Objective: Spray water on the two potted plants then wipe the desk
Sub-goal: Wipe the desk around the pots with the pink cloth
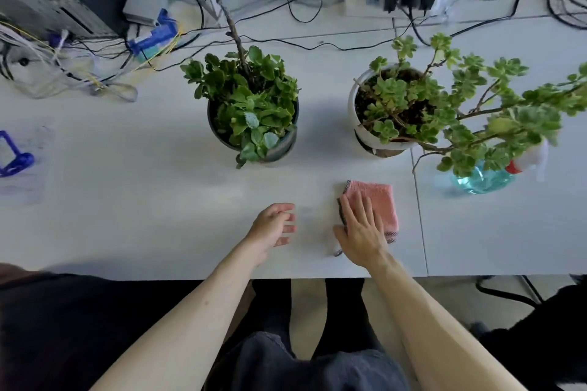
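Head view: I see the right hand (360, 232) pressed flat, fingers spread, on the pink cloth (376, 205) lying on the worktop (127, 216). Just left of the cloth, the left hand (274, 225) hovers, loosely open and empty. Beyond the cloth stand the dark-potted plant (251, 108) and white-potted plant (400, 105); the spray bottle (489, 176) sits right of the cloth.

Both bare forearms extended forward. The right hand (360, 232) lay flat, palm down, fingers spread. The left hand (273, 227) hovered loosely, fingers relaxed and slightly curled.
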The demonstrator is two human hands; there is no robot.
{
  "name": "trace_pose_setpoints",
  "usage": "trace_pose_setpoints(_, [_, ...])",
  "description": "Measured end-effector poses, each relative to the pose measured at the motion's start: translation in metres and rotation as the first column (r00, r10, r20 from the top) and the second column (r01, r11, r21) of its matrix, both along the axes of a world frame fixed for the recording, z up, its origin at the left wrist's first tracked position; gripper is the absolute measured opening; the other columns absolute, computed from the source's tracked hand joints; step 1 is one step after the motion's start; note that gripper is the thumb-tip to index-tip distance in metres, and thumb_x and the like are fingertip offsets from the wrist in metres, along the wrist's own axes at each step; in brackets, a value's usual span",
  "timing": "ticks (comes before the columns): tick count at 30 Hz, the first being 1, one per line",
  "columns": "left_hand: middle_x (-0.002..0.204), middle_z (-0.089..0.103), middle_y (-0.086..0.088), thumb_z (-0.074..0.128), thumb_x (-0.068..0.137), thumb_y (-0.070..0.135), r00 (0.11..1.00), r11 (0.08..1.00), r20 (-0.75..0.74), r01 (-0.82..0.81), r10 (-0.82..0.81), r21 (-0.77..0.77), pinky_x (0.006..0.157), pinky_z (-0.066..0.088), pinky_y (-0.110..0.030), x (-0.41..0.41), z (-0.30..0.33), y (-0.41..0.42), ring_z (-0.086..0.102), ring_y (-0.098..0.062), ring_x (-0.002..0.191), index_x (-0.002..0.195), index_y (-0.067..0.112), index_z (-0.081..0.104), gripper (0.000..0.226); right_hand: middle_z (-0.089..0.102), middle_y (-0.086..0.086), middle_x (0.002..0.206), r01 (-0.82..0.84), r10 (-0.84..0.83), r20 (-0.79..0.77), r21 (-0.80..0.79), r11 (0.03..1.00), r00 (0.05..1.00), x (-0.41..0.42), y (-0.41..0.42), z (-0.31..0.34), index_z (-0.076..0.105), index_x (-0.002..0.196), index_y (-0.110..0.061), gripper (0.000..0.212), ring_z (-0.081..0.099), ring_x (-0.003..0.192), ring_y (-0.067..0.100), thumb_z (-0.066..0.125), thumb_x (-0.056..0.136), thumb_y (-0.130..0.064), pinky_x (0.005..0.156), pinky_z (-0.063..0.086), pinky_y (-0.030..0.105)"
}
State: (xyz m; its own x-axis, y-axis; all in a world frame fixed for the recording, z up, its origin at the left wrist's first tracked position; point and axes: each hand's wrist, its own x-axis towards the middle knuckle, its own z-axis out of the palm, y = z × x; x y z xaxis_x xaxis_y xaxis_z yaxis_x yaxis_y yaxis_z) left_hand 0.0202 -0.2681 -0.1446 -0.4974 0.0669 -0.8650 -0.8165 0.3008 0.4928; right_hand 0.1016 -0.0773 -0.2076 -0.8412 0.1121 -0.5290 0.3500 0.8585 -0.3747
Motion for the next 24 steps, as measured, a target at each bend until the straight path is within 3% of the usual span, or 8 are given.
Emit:
trace_pose_setpoints(6, [0.1,0.063,-0.006,0.042,0.1,0.014,0.981,0.98,-0.003,-0.192,0.193,0.055,0.069,0.05,-0.032,-0.034,-0.002,-0.053,0.064,-0.025,0.091,0.116,0.016,0.062,0.025,-0.016,0.0,0.161,-0.188,0.194,-0.077,0.069,0.98,0.978,-0.024,-0.033,-0.025,-0.006,0.153,-0.021,0.068,-0.017,0.149,0.024,0.008,0.093,-0.048,0.122,-0.001,0.055])
trace_pose_setpoints(9, [0.099,0.064,-0.005,0.047,0.098,0.02,0.935,0.938,-0.073,-0.343,0.347,0.058,0.071,0.05,-0.033,-0.064,0.0,-0.065,0.061,-0.027,0.1,0.1,0.02,0.064,0.017,-0.008,-0.001,0.161,-0.266,0.269,-0.109,0.037,0.963,0.957,-0.052,-0.063,-0.028,0.005,0.156,-0.024,0.065,-0.015,0.148,0.024,0.012,0.095,-0.046,0.122,0.002,0.056])
trace_pose_setpoints(11, [0.098,0.064,-0.004,0.049,0.096,0.025,0.875,0.879,-0.096,-0.465,0.474,0.106,0.076,0.05,-0.036,-0.083,0.011,-0.065,0.06,-0.027,0.103,0.092,0.02,0.064,0.016,0.005,0.001,0.164,-0.381,0.379,-0.144,0.016,0.924,0.914,-0.067,-0.092,-0.028,0.022,0.157,-0.025,0.064,-0.002,0.151,0.029,0.019,0.096,-0.043,0.121,0.006,0.056])
trace_pose_setpoints(13, [0.103,0.063,-0.005,0.047,0.098,0.033,0.811,0.807,-0.109,-0.541,0.575,0.236,0.08,0.053,-0.04,-0.098,0.029,-0.063,0.061,-0.026,0.103,0.094,0.017,0.062,0.022,0.019,0.004,0.164,-0.504,0.497,-0.186,0.01,0.864,0.848,-0.074,-0.12,-0.032,0.032,0.155,-0.023,0.062,0.012,0.152,0.032,0.022,0.096,-0.039,0.12,0.007,0.054])
trace_pose_setpoints(15, [0.111,0.063,-0.003,0.045,0.099,0.038,0.798,0.792,-0.154,-0.515,0.582,0.326,0.074,0.056,-0.04,-0.111,0.048,-0.059,0.062,-0.023,0.108,0.103,0.016,0.058,0.026,0.021,0.006,0.165,-0.567,0.565,-0.175,0.04,0.823,0.807,-0.078,-0.13,-0.033,0.032,0.155,-0.026,0.06,0.012,0.152,0.033,0.023,0.097,-0.039,0.122,0.006,0.053])
trace_pose_setpoints(17, [0.116,0.062,-0.002,0.048,0.099,0.031,0.808,0.812,-0.197,-0.474,0.555,0.342,0.065,0.058,-0.039,-0.118,0.054,-0.054,0.062,-0.022,0.111,0.108,0.017,0.049,0.018,0.023,0.012,0.164,-0.53,0.533,-0.195,0.075,0.845,0.823,-0.081,-0.123,-0.036,0.034,0.153,-0.034,0.054,0.014,0.151,0.037,0.029,0.1,-0.042,0.122,0.004,0.052])
trace_pose_setpoints(20, [0.111,0.061,-0.005,0.048,0.102,0.019,0.785,0.792,-0.199,-0.504,0.586,0.344,0.055,0.058,-0.032,-0.119,0.054,-0.048,0.062,-0.023,0.101,0.099,0.019,0.043,0.005,0.03,0.019,0.159,-0.394,0.415,-0.25,0.132,0.91,0.875,-0.085,-0.102,-0.036,0.04,0.149,-0.038,0.051,0.023,0.147,0.046,0.034,0.099,-0.048,0.122,0.002,0.053])
trace_pose_setpoints(24, [0.094,0.061,-0.007,0.045,0.103,0.013,0.743,0.762,-0.211,-0.556,0.635,0.333,0.047,0.055,-0.028,-0.122,0.055,-0.041,0.063,-0.021,0.082,0.091,0.012,0.047,0.012,-0.004,0.014,0.162,-0.154,0.186,-0.239,0.145,0.977,0.953,-0.1,-0.075,-0.034,0.009,0.156,-0.035,0.059,-0.001,0.151,0.042,0.031,0.103,-0.049,0.118,-0.012,0.051])
